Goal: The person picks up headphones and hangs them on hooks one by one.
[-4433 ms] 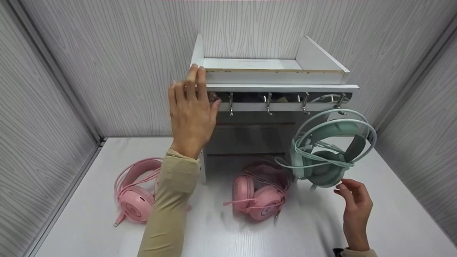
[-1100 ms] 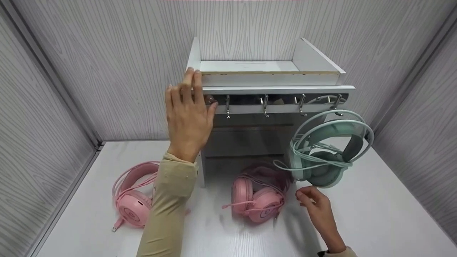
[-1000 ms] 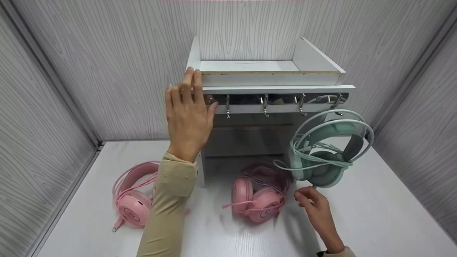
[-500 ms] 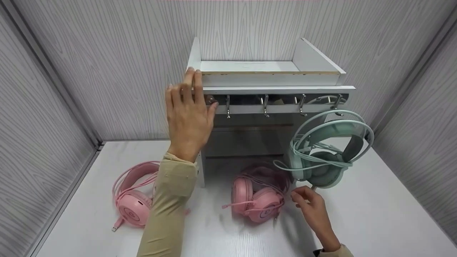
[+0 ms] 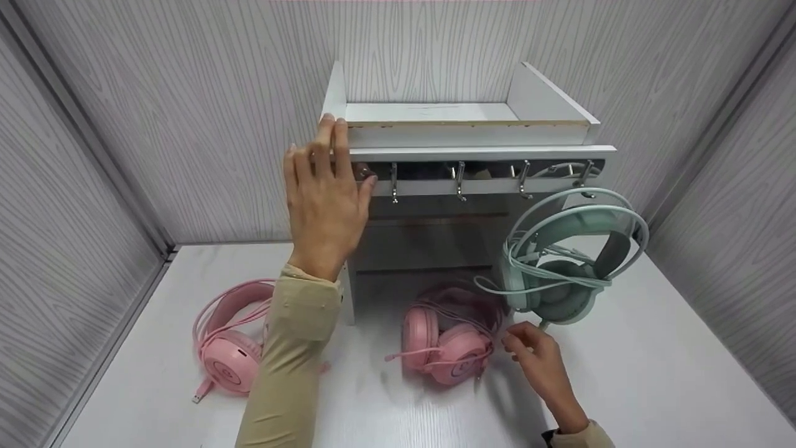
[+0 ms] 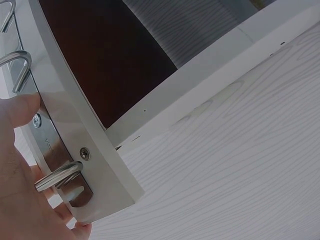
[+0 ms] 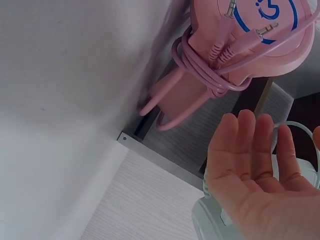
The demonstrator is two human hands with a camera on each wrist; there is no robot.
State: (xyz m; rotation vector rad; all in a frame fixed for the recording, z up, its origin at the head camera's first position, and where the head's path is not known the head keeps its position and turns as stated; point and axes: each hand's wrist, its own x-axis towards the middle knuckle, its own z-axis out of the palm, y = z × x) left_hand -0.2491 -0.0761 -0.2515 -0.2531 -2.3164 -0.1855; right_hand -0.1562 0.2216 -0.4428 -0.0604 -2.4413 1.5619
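A: Hands first, quick.
B: Left hand [image 5: 326, 205] grasps the end of the white board rack [image 5: 466, 135], fingers over the edge, thumb on its shiny metal hook strip [image 5: 429, 170]. Right hand [image 5: 542, 367]: fingers loosely bent, nothing held that I can see.
A: Near what?
B: Below the mint-green over-ear headset [image 5: 563, 300], which hangs from the right-end hook [image 5: 586, 174], and just right of the pink plastic headset [image 5: 461, 354] lying at the rack's foot. Another pink banded headset [image 5: 231, 364] lies left on the white worktop [image 5: 671, 361], partly behind the tan sleeve [image 5: 292, 361].
A: Step?
B: My call: rack braced, green one hung, right hand between jobs (or tidying it, hard to say).
A: Next move?
B: Probably the nearer pink one: grip its band, mind the loose plugs, lift to a bare hook, left hand bracing.
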